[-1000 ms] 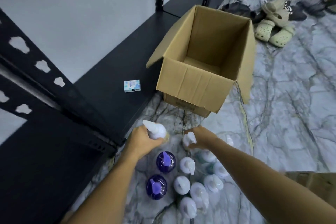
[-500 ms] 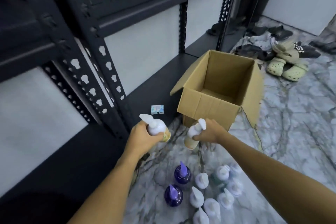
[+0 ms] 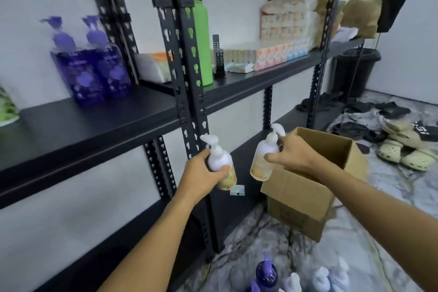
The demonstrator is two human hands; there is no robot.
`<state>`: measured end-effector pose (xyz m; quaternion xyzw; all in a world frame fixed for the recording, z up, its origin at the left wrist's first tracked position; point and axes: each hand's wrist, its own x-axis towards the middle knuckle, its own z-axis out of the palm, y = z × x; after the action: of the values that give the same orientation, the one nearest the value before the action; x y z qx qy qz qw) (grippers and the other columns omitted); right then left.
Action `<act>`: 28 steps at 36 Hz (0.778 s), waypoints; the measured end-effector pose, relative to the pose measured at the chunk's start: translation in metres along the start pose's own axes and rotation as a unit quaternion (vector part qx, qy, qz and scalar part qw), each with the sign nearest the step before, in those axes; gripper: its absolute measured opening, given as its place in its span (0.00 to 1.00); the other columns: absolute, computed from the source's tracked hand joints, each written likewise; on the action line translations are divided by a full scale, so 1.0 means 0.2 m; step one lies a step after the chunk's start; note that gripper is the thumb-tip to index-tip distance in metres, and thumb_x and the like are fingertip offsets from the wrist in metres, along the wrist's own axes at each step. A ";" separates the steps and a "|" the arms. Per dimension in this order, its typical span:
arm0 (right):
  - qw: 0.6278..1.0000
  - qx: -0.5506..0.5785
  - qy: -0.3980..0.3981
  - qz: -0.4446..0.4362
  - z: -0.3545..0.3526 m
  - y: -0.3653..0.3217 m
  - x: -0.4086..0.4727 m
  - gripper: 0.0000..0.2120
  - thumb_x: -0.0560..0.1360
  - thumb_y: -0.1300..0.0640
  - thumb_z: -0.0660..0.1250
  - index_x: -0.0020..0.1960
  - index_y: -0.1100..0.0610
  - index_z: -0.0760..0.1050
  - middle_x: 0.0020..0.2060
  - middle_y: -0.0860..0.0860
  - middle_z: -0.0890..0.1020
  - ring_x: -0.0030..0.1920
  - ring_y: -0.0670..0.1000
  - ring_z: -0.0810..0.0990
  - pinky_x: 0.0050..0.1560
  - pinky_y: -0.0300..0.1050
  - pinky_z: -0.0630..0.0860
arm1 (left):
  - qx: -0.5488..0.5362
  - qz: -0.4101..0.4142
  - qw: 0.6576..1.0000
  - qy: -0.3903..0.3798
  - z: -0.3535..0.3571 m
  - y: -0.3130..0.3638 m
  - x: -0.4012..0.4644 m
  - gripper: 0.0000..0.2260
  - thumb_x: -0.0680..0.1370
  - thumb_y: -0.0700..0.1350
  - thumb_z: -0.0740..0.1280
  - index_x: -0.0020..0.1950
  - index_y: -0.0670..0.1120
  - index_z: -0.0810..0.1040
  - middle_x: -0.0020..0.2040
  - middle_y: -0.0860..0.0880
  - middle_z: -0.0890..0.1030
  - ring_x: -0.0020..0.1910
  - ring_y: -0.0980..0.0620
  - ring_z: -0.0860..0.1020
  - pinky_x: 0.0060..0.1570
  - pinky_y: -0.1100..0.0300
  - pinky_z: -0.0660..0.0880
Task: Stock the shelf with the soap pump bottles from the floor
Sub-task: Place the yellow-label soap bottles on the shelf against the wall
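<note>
Head-camera footage shows a white pump bottle [image 3: 219, 161] gripped by the left hand [image 3: 201, 173] and a second white pump bottle [image 3: 264, 156] gripped by the right hand [image 3: 290, 153], both raised before the black shelf [image 3: 99, 121]. Two purple pump bottles [image 3: 92, 66] are stood on that shelf. More bottles [image 3: 267, 275] are left on the marble floor [image 3: 369, 232], near an open cardboard box [image 3: 305, 194].

The shelf [image 3: 106, 123] stands on the left, with two pump bottles [image 3: 94, 71] on its middle board. To their right, past the upright post [image 3: 187, 78], a flask [image 3: 201, 38] and boxes [image 3: 279, 54] stand on the next board. A carton [image 3: 305, 197] sits on the floor [image 3: 391, 208], before the lowest board. More bottles [image 3: 296, 277] stand on the floor nearer, and sandals [image 3: 403, 152] lie far right.
</note>
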<state>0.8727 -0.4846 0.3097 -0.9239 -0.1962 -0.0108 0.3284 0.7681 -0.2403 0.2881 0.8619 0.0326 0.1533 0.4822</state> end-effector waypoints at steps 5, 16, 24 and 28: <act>0.996 0.039 0.039 -0.064 -0.11 -0.27 -0.01 0.17 0.69 0.53 0.73 0.46 0.65 0.75 0.32 0.56 0.78 0.33 0.52 0.74 0.34 0.48 0.71 | 0.003 0.035 0.998 0.049 -0.21 0.18 -0.04 0.14 0.72 0.50 0.75 0.57 0.56 0.78 0.48 0.57 0.83 0.42 0.63 0.81 0.36 0.71 0.74; 0.958 0.180 0.106 -0.194 -0.28 -1.01 -0.01 0.23 0.65 0.44 0.72 0.57 0.52 0.78 0.46 0.48 0.85 0.45 0.50 0.85 0.45 0.55 0.84 | -0.018 0.100 0.973 0.207 -0.81 0.52 -0.12 0.18 0.75 0.50 0.74 0.60 0.55 0.71 0.52 0.60 0.81 0.50 0.61 0.80 0.44 0.64 0.77; 0.917 0.243 0.166 -0.268 -0.21 -1.50 0.01 0.23 0.71 0.47 0.75 0.63 0.55 0.77 0.51 0.47 0.83 0.49 0.41 0.81 0.47 0.38 0.79 | 0.003 0.125 0.945 0.302 -1.26 0.67 -0.25 0.14 0.77 0.50 0.71 0.59 0.55 0.71 0.52 0.59 0.80 0.49 0.60 0.80 0.44 0.62 0.78; 0.902 0.274 0.152 -0.297 -0.13 -1.74 -0.01 0.19 0.72 0.48 0.75 0.60 0.52 0.78 0.48 0.45 0.82 0.46 0.38 0.80 0.39 0.29 0.76 | 0.036 0.120 0.934 0.333 -1.46 0.70 -0.35 0.14 0.77 0.52 0.71 0.59 0.55 0.71 0.52 0.57 0.80 0.49 0.59 0.81 0.43 0.63 0.79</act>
<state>0.7452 -0.2550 0.5387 -0.6837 -0.4047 -0.1938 0.5755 0.6023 -0.0893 0.5310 0.7757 0.0937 0.4871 0.3901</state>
